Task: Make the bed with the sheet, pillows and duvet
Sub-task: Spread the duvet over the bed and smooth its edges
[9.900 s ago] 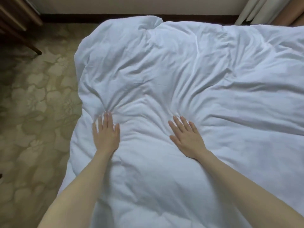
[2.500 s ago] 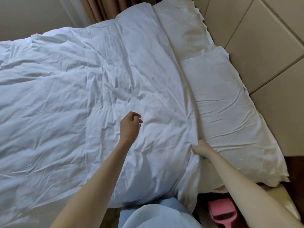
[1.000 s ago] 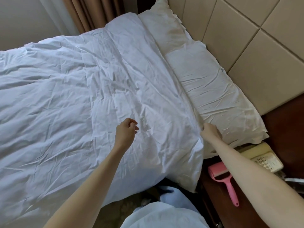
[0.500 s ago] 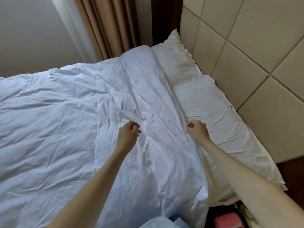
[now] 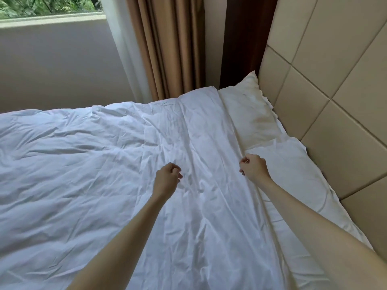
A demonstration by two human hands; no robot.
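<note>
A wrinkled white duvet (image 5: 94, 174) covers the bed. Two white pillows lie along the padded headboard: the far pillow (image 5: 249, 116) and the near pillow (image 5: 293, 176). The duvet's top edge overlaps both pillows. My left hand (image 5: 167, 182) hovers over the middle of the duvet with its fingers loosely curled and nothing in them. My right hand (image 5: 254, 169) is curled right at the duvet's top edge, where it meets the near pillow. I cannot tell whether it has fabric between its fingers. The sheet is hidden under the duvet.
A beige padded headboard (image 5: 339, 97) lines the right side. Brown curtains (image 5: 167, 49) hang at the far corner of the bed, beside a low grey wall (image 5: 58, 65) under a window (image 5: 41, 7).
My view has risen from the bedside up toward the window. My right hand has moved along the duvet's top edge, away from the near corner. My left hand has stayed curled over the duvet.
</note>
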